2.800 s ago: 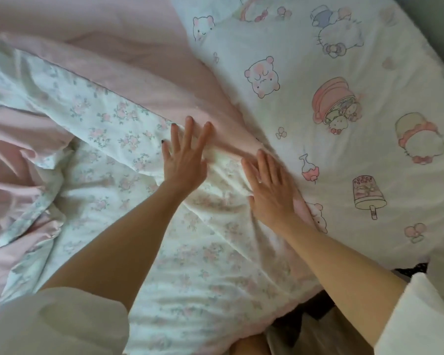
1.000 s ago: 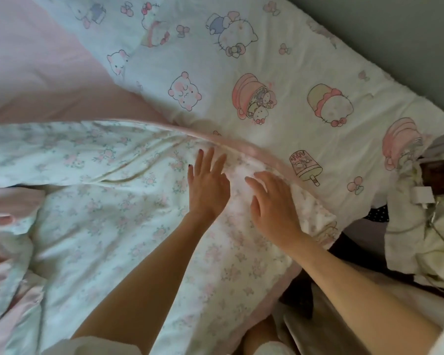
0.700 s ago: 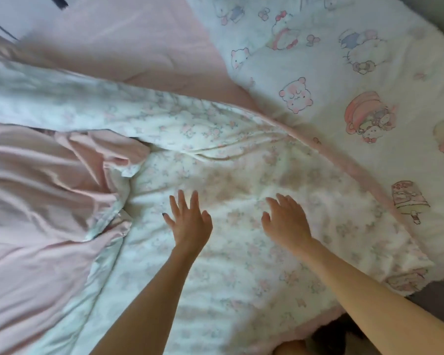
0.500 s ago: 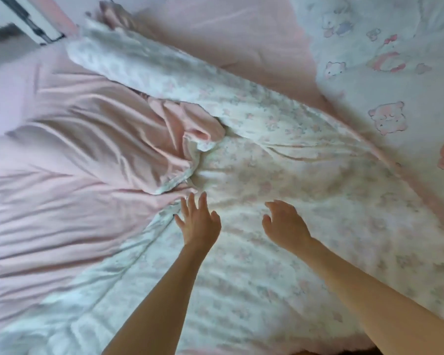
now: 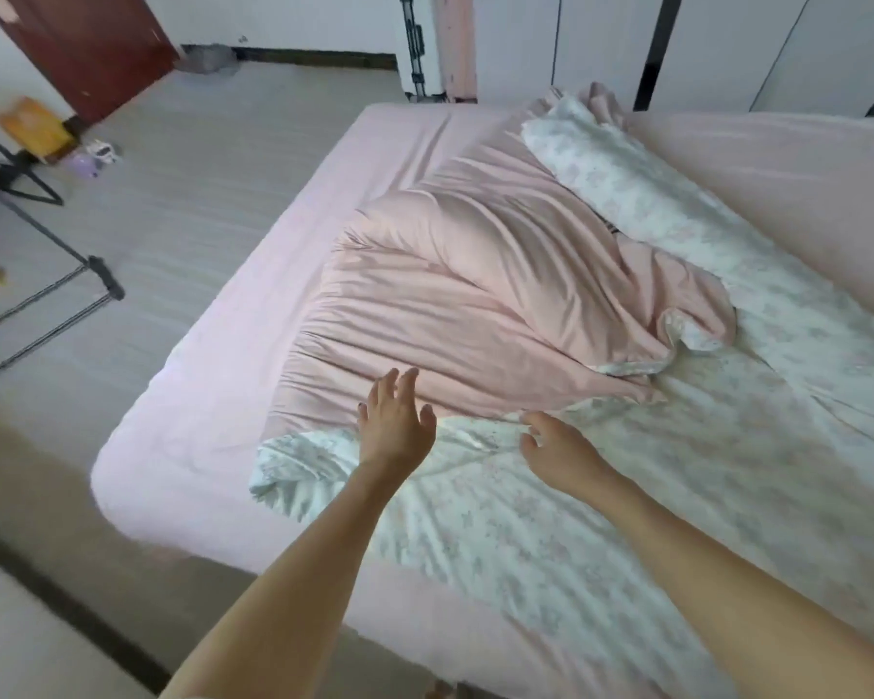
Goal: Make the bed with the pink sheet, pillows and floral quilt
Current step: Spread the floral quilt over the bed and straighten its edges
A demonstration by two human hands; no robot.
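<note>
The floral quilt [image 5: 601, 496] lies rumpled on the bed, white flowered face up on the right, its plain pink underside [image 5: 475, 295] folded over in a bunched heap at the middle. The pink sheet [image 5: 213, 396] covers the mattress and shows bare along the left side. My left hand [image 5: 394, 426] hovers with fingers spread over the edge where pink fold meets floral face. My right hand [image 5: 558, 449] reaches beside it, fingers loosely bent, holding nothing. No pillows are in view.
Grey floor [image 5: 172, 169] lies left of the bed. A black metal rack [image 5: 46, 244] stands at the far left with small items near it. A dark red door [image 5: 87, 37] and white wardrobe panels [image 5: 727, 42] are at the back.
My view has swung left from the cartoon-print pillow end toward the bed's other end. Both hands lifted off the smoothed quilt and moved to the folded-over pink part.
</note>
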